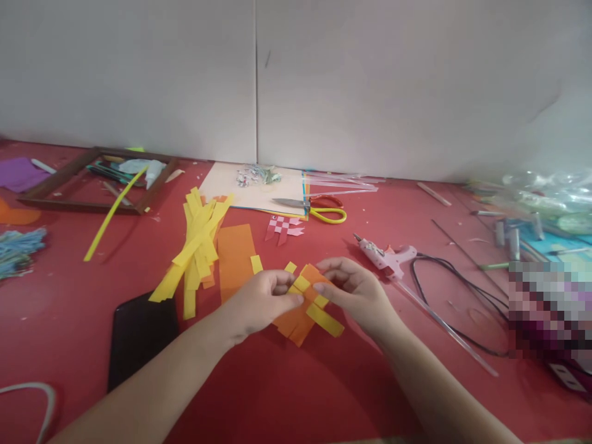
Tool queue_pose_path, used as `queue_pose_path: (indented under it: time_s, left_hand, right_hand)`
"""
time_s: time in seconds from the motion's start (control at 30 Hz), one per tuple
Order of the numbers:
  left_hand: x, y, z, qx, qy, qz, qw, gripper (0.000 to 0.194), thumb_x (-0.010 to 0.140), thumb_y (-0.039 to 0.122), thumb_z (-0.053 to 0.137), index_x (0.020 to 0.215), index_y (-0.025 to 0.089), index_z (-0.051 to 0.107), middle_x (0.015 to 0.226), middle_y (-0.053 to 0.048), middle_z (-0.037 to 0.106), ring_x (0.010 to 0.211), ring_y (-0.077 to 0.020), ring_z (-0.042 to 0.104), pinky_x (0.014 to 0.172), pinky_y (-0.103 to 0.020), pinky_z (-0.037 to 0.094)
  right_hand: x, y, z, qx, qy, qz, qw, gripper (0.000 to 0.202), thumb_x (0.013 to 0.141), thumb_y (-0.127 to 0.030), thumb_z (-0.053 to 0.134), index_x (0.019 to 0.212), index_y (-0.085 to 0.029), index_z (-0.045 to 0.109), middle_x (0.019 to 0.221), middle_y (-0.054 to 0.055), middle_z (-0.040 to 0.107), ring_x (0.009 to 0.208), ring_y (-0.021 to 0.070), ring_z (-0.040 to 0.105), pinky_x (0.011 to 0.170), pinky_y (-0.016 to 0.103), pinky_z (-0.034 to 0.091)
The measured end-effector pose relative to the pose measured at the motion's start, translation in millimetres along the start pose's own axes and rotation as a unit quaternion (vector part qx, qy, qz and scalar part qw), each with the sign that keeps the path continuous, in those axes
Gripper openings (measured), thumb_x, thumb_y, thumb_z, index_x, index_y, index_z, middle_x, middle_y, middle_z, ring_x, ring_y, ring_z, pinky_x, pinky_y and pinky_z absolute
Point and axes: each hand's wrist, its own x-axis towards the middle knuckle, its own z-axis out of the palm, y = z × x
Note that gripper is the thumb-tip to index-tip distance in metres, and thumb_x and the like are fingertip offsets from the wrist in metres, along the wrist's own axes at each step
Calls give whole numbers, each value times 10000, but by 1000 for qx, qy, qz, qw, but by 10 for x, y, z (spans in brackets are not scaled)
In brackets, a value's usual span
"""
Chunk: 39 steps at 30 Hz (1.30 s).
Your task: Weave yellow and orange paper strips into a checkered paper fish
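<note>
A woven piece of orange and yellow paper strips [298, 322] is held between both hands above the red table. My left hand [266, 299] pinches its left side, thumb on top and fingers curled behind. My right hand [358, 293] grips the upper right part with the thumb on the front. Loose yellow strip ends stick out at the lower right and upper left. Behind my left hand lies an orange paper sheet [237, 253], and to its left a pile of yellow strips [197, 246] over orange ones. A small pink and red checkered woven fish [281, 227] rests beyond the hands.
Scissors [324, 208] lie near a cream sheet [222, 185] at the back. A pink glue gun [391, 259] with a black cable [419, 287] is on the right. At left are a dark phone-like slab [141, 336] and a brown frame [83, 203] holding tools.
</note>
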Motion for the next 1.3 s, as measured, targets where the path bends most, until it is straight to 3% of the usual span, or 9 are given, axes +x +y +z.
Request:
queue_pose_path:
  time_s: [0.17, 0.3, 0.4, 0.57, 0.67, 0.8, 0.93, 1.07, 1.3]
  left_hand:
    - [-22, 44, 27, 18, 58, -49, 997, 226, 769, 367, 695, 877, 170, 672, 812, -16, 663, 765, -160, 594, 711, -276, 419]
    - [-12, 27, 29, 17, 75, -49, 996, 232, 772, 390, 699, 877, 183, 687, 819, -12, 668, 773, -159, 585, 732, -282, 415]
    - [8, -8, 9, 19, 65, -32, 997, 232, 783, 393, 699, 877, 182, 692, 846, -14, 679, 794, -158, 587, 760, -285, 410]
    - [26, -12, -11, -25, 79, -27, 996, 261, 772, 405, 718, 872, 167, 680, 810, -9, 673, 754, -144, 583, 739, -272, 416]
    - [33, 3, -4, -72, 75, -21, 994, 280, 778, 383, 719, 927, 149, 685, 875, -47, 693, 812, -165, 615, 765, -285, 441]
    - [41, 13, 6, -116, 73, -6, 991, 256, 770, 353, 744, 900, 141, 686, 883, -60, 699, 859, -169, 635, 817, -284, 462]
    - [41, 13, 9, -125, 66, -16, 990, 275, 760, 378, 761, 891, 148, 684, 797, -37, 683, 793, -158, 638, 759, -277, 480]
    - [38, -2, 3, -98, 63, 7, 993, 304, 764, 407, 758, 907, 148, 689, 905, -70, 710, 901, -199, 652, 823, -312, 478]
    - [42, -28, -20, -39, 59, -5, 998, 353, 784, 463, 728, 956, 157, 695, 1002, -90, 721, 964, -228, 647, 902, -354, 450]
  right_hand:
    - [-25, -33, 12, -27, -14, -5, 1000, 342, 722, -401, 768, 955, -197, 624, 720, -7, 663, 604, 119, 602, 580, 258, 496]
    - [-29, -4, 13, -65, -11, -16, 998, 324, 747, -398, 747, 969, -200, 621, 724, 2, 680, 602, 131, 618, 582, 274, 517]
    - [-27, 25, 27, -152, 36, -94, 983, 263, 779, -379, 718, 960, -208, 635, 820, 37, 701, 726, 173, 661, 666, 326, 550]
    - [-66, 28, 98, -366, 135, -360, 847, 243, 788, -329, 726, 990, -222, 642, 1038, 93, 672, 1014, 260, 605, 918, 452, 484]
    - [-120, 39, 166, -412, 115, -398, 812, 380, 764, -433, 746, 1053, -229, 609, 1068, 94, 661, 1046, 282, 576, 949, 463, 446]
    - [-174, 81, 225, -435, 83, -365, 819, 562, 737, -535, 742, 1175, -232, 562, 1152, 98, 650, 1109, 313, 550, 967, 479, 403]
    - [-179, 90, 237, -431, 70, -351, 828, 430, 774, -378, 731, 1153, -239, 582, 1162, 85, 661, 1108, 304, 554, 940, 467, 407]
    - [-163, 60, 234, -398, 77, -350, 845, 259, 827, -289, 677, 1079, -250, 631, 1112, 73, 678, 1054, 279, 585, 911, 468, 441]
    - [-124, -28, 150, -220, 93, -253, 938, 118, 886, -326, 611, 925, -241, 683, 944, 65, 663, 892, 210, 638, 786, 375, 534]
